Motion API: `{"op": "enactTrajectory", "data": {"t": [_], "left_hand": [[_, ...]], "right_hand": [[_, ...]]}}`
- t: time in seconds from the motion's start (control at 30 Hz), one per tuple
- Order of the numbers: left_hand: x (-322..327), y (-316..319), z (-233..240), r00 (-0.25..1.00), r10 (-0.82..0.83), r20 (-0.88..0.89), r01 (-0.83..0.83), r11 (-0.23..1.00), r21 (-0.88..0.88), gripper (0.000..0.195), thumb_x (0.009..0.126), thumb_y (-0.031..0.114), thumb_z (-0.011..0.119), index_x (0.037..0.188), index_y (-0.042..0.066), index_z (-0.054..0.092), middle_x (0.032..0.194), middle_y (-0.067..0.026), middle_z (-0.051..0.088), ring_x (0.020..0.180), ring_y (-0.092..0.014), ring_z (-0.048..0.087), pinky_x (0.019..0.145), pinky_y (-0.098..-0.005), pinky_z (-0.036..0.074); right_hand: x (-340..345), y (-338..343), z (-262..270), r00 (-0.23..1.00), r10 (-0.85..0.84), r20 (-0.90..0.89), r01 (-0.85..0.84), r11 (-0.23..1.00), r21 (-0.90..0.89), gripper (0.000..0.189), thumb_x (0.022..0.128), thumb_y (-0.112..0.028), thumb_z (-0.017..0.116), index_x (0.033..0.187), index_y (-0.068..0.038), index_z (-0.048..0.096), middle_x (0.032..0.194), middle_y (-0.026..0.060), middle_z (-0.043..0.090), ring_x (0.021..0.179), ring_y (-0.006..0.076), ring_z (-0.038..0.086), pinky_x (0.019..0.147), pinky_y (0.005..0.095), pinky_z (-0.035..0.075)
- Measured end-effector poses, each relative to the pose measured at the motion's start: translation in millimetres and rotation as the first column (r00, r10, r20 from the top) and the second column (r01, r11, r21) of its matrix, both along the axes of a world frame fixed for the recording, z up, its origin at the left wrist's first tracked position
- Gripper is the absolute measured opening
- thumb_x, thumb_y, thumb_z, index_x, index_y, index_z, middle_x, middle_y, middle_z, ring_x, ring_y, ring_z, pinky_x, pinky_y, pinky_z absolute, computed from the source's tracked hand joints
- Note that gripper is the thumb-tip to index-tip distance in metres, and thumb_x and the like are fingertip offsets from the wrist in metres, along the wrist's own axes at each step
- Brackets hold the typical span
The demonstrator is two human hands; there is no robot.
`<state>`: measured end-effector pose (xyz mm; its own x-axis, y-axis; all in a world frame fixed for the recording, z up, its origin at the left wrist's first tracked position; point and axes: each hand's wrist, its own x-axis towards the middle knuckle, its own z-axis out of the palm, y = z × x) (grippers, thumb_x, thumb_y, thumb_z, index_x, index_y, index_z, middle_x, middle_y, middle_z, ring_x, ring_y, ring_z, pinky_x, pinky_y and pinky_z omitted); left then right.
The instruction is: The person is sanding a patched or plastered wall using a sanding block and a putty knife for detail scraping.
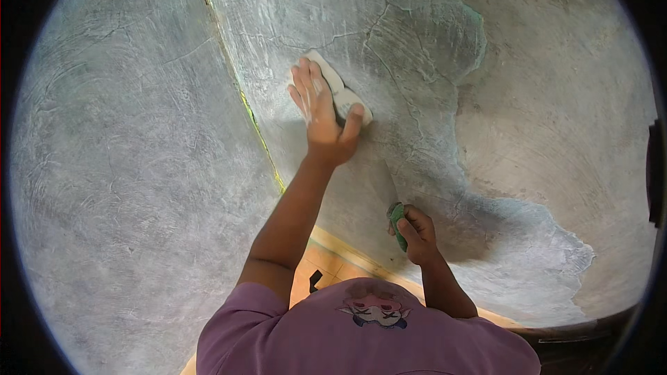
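Observation:
My left hand (pixel 325 114) lies spread against a grey plastered wall (pixel 417 88), pressing a pale flat pad (pixel 336 80) to its surface. The thumb wraps one end of the pad, and whitish dust marks the fingers. I cannot tell whether the pad is folded sandpaper or a sponge. Lower and to the right, my right hand (pixel 421 234) grips the green handle (pixel 398 224) of what looks like a scraper. Its blade, pointing up toward the wall, is blurred and hard to make out.
Cracks (pixel 383 57) run across the wall's bluish-grey patch, which ends in a ragged edge against browner plaster (pixel 542 114). A long seam (pixel 255 120), partly yellow, separates the left wall area. Orange floor tiles (pixel 323 265) show below, with a small black object (pixel 315 280) there.

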<state>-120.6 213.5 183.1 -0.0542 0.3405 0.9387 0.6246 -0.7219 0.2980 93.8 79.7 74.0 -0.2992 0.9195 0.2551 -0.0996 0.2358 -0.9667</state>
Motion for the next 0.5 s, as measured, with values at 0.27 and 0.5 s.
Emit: {"op": "enactTrajectory", "data": {"t": [0.27, 0.5], "left_hand": [[-10.1, 15.9, 63.2, 0.999, 0.025, -0.038, -0.02, 0.992, 0.128, 0.082, 0.081, 0.023, 0.057, 0.143, -0.015, 0.019, 0.151, -0.0367, 0.011, 0.141, -0.054, 0.001, 0.107, -0.0657, -0.007], [-34.0, 32.8, 118.8, 0.982, 0.039, -0.184, 0.02, 0.951, 0.308, 0.082, 0.079, 0.028, 0.061, 0.142, -0.01, 0.026, 0.151, -0.032, 0.019, 0.139, -0.055, 0.01, 0.106, -0.0686, 0.001]], "right_hand": [[-17.5, -7.0, 5.6, 0.999, 0.035, 0.037, -0.036, 0.999, 0.015, 0.028, 0.097, -0.026, 0.052, 0.1, 0.001, 0.059, 0.081, 0.0044, 0.059, 0.074, 0.0102, 0.054, 0.068, 0.0265, 0.043], [-36.8, -8.5, 6.2, 1.0, 0.026, -0.001, -0.026, 0.999, -0.032, 0.023, 0.097, -0.021, 0.049, 0.1, 0.0, 0.058, 0.082, 0.0048, 0.059, 0.075, 0.0105, 0.054, 0.068, 0.0267, 0.043]]}}
